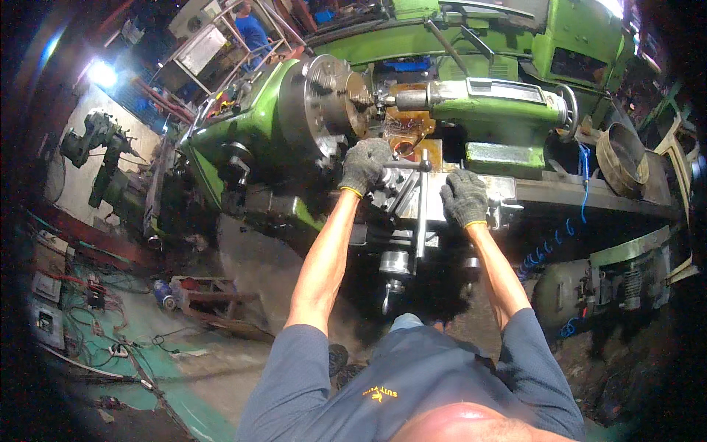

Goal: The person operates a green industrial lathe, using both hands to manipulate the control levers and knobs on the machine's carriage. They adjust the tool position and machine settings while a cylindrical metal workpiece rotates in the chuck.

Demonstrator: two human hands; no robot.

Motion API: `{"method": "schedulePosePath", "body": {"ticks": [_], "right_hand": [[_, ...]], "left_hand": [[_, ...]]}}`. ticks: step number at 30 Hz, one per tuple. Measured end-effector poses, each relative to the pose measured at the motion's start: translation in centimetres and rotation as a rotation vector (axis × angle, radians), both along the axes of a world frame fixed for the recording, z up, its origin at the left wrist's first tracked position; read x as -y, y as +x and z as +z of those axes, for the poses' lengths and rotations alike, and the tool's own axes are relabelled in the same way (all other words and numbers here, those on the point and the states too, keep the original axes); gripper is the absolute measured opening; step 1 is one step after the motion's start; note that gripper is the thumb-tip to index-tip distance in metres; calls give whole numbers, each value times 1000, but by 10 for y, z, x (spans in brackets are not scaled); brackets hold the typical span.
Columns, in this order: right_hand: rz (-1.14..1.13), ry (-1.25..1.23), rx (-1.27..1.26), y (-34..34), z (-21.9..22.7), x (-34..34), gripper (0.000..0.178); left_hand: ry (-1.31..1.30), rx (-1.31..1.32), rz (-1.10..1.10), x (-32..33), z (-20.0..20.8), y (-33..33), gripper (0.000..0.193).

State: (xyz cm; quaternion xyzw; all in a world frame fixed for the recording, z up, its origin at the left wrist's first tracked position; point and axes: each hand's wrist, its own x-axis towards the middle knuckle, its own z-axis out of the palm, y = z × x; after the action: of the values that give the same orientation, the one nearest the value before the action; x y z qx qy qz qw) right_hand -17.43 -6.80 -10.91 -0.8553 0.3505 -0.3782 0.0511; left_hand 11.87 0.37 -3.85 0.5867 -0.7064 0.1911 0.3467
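Note:
A green lathe stands before me, its large chuck point(318, 103) blurred as if spinning. A metal workpiece point(359, 92) sits between the chuck and the green tailstock point(486, 107). My left hand point(364, 168), in a grey knitted glove, is beside the tool post, close to the left end of a lever bar point(403, 165). Its fingers are curled; what they hold is hidden. My right hand point(465, 197), gloved alike, rests on the carriage point(434, 210) with fingers stretched over its top. Between the hands stands a long steel handle point(422, 225).
Below the carriage hangs a round handwheel point(395, 264) with a crank. A tailstock wheel point(567, 112) and a metal ring point(622, 158) are at the right. Cables point(110, 346) lie on the green floor at left. A person in blue point(252, 33) is far back.

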Motion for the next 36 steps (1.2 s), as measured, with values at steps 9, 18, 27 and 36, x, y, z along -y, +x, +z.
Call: {"method": "schedulePosePath", "body": {"ticks": [9,18,27,36], "right_hand": [[1,40,-50,0,3,-1,29],[14,38,-23,3,2,0,29],[3,6,-3,0,2,0,28],[17,17,-10,2,4,-1,27]], "left_hand": [[24,55,30,-4,8,-6,15],[51,-162,37,-3,1,-4,22],[201,-401,87,-5,13,-13,27],[165,-37,104,-8,8,-4,19]]}}
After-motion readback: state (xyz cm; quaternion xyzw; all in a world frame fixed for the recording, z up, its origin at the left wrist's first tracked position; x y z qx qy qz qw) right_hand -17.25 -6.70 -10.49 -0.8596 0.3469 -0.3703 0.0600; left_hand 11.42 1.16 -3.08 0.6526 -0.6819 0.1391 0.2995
